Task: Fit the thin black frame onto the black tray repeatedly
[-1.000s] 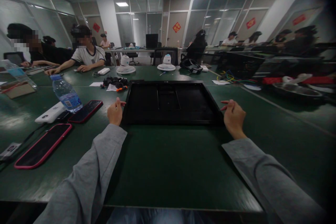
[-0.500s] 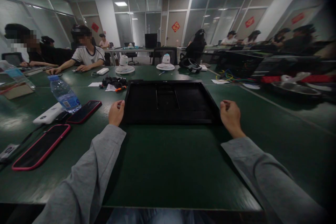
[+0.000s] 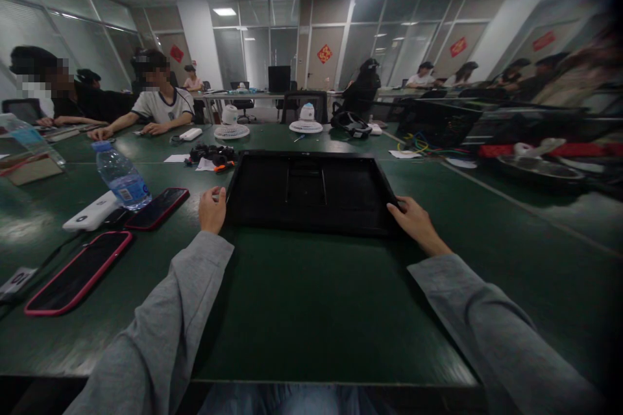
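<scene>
A black rectangular tray-like panel (image 3: pixel 272 204) with a raised rim and a bracket outline inside lies on the dark green table, slightly askew. My right hand (image 3: pixel 413 220) grips its right edge, thumb over the rim and the other fingers at its outer side. Beside the left edge, close to the near corner, my left hand (image 3: pixel 213 211) is loosely closed, with its fingers curled in. No thing shows in that hand; whether it touches the panel is hard to tell.
To the left are a water bottle (image 3: pixel 121 178), a white device (image 3: pixel 90 213) and two red-edged phones (image 3: pixel 78 272). Behind the panel lie black gear (image 3: pixel 211 157) and white fans (image 3: pixel 307 120). Cables, a pan (image 3: pixel 540 168) and dark boxes occupy the right. Several people sit farther off.
My right hand has moved inward, and its thumb now lies over the panel's rim. The panel has turned slightly, its right end coming nearer. My left hand has barely moved.
</scene>
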Demonstrator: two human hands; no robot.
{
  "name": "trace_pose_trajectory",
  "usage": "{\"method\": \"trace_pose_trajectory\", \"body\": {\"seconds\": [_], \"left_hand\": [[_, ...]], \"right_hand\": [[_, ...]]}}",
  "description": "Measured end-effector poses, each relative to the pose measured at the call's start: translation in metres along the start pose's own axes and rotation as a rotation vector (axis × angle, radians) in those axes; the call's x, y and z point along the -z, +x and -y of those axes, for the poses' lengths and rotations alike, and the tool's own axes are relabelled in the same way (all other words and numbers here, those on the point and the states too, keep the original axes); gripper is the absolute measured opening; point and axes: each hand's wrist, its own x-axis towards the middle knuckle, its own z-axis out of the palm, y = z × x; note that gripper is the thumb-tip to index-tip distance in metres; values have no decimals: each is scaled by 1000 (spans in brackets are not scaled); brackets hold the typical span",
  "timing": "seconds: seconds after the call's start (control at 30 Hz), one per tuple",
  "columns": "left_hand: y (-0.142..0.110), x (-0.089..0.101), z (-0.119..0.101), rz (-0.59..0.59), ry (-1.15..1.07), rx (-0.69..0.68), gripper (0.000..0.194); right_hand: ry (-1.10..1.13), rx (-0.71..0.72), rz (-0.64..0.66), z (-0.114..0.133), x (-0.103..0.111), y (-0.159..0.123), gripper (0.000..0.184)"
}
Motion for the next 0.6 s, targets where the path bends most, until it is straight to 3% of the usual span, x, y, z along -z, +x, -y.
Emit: {"method": "trace_pose_trajectory", "body": {"seconds": [0.13,0.3,0.6], "left_hand": [[2,1,2,-99,9,7,41],[1,1,2,-111,1,-7,38],[1,0,3,-76,22,-20,34]], "right_hand": [[251,-24,86,12,-5,-6,48],[599,-212,85,29,-20,-8,65],[644,-102,12,30,-22,-10,60]]}}
